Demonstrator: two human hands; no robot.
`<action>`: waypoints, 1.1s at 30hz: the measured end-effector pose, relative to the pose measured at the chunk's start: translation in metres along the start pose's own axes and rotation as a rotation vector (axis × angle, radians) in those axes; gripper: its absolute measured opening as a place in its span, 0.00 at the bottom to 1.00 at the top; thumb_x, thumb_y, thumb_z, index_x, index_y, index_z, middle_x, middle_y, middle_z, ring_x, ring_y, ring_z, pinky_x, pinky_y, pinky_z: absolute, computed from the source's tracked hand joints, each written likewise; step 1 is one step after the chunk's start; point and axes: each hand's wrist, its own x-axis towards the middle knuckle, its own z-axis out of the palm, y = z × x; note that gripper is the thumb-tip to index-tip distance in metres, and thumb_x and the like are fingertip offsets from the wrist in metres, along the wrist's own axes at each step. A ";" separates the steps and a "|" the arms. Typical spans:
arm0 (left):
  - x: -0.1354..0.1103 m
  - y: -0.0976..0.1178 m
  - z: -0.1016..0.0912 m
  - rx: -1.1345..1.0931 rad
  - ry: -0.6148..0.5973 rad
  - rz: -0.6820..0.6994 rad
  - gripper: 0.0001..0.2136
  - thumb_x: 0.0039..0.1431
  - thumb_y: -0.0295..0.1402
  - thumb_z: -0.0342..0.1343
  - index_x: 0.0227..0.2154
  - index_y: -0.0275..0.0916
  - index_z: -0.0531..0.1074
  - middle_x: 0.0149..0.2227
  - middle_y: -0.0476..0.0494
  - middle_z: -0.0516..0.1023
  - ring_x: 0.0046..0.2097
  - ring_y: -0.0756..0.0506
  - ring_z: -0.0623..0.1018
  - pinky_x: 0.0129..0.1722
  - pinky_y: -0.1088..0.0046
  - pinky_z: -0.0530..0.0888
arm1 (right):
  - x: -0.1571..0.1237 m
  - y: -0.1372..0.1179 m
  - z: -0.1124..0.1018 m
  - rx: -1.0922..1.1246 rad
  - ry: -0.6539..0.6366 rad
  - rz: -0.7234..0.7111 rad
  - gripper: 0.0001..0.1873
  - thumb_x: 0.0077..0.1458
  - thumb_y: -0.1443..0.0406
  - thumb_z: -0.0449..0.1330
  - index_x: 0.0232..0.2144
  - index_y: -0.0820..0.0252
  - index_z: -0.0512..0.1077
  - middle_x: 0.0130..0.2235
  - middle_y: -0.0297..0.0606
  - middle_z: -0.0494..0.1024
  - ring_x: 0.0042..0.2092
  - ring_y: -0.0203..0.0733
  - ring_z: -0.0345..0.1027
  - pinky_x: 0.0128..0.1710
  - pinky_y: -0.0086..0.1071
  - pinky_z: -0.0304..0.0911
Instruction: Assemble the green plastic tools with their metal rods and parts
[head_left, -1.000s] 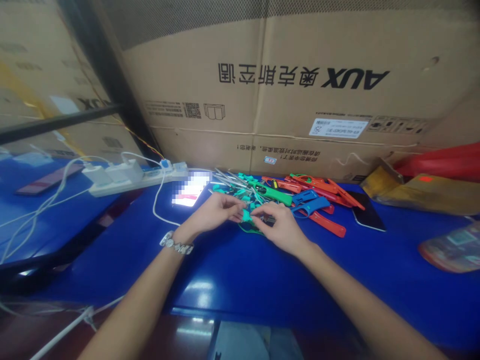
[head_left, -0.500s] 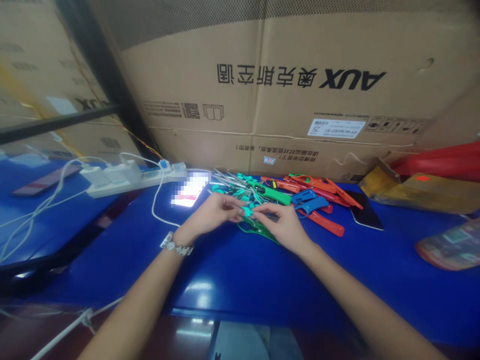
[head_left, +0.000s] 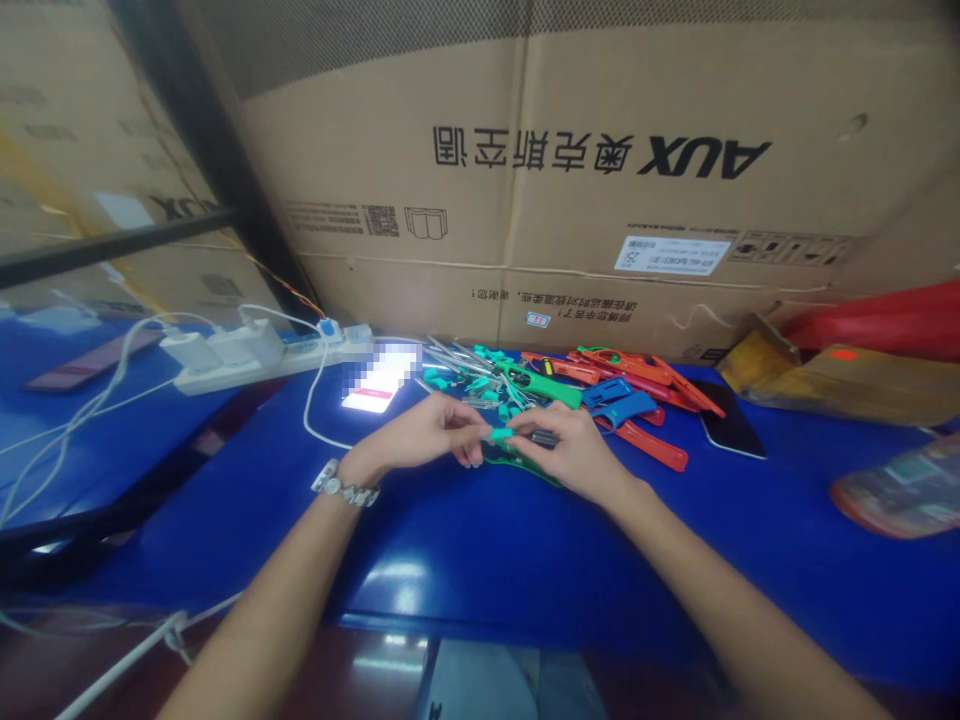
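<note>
A small teal plastic piece (head_left: 498, 435) is pinched between my left hand (head_left: 431, 432) and my right hand (head_left: 574, 450), with the fingertips of both closed on it. By the right fingers a short dark grey cylindrical part (head_left: 545, 438) shows; its hold is partly hidden. Just below the fingers lies a green plastic half-shell (head_left: 536, 466), mostly covered by my right hand. Beyond the hands is a heap of silver metal tubes (head_left: 454, 357) and teal pieces (head_left: 439, 380), with a long green casing (head_left: 544, 386) on it. Blue casings (head_left: 619, 403) and orange-red casings (head_left: 652, 443) lie to the right.
A lit phone (head_left: 381, 378) lies left of the heap, near a white power strip (head_left: 262, 360) with trailing cables. To the right are a dark phone (head_left: 731, 425), a yellow box (head_left: 862, 385) and a clear container (head_left: 900, 490). A large cardboard box (head_left: 570, 230) stands behind the blue table (head_left: 465, 560).
The teal piece has turned and sits slightly lower between the fingertips. My left hand and wrist have shifted a little left. The dark grey part now shows more clearly by my right fingers.
</note>
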 end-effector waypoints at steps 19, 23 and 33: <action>0.003 -0.005 -0.003 0.141 0.160 0.215 0.07 0.58 0.34 0.61 0.37 0.36 0.79 0.35 0.45 0.82 0.37 0.48 0.78 0.40 0.72 0.74 | 0.000 -0.007 0.004 0.129 -0.050 0.127 0.03 0.55 0.69 0.61 0.32 0.57 0.75 0.31 0.32 0.80 0.33 0.38 0.73 0.38 0.32 0.66; 0.006 -0.006 -0.003 0.306 0.208 0.234 0.05 0.56 0.30 0.62 0.34 0.36 0.80 0.34 0.45 0.82 0.35 0.47 0.78 0.39 0.72 0.73 | -0.001 -0.003 0.004 0.009 -0.087 0.100 0.03 0.56 0.68 0.63 0.32 0.56 0.77 0.31 0.31 0.80 0.33 0.37 0.72 0.43 0.36 0.60; 0.009 -0.012 -0.007 0.585 0.220 0.292 0.04 0.57 0.26 0.60 0.33 0.37 0.80 0.32 0.45 0.78 0.33 0.48 0.75 0.36 0.73 0.70 | -0.004 -0.003 0.003 -0.214 -0.166 0.119 0.01 0.54 0.65 0.65 0.32 0.56 0.76 0.33 0.35 0.76 0.40 0.43 0.69 0.41 0.39 0.56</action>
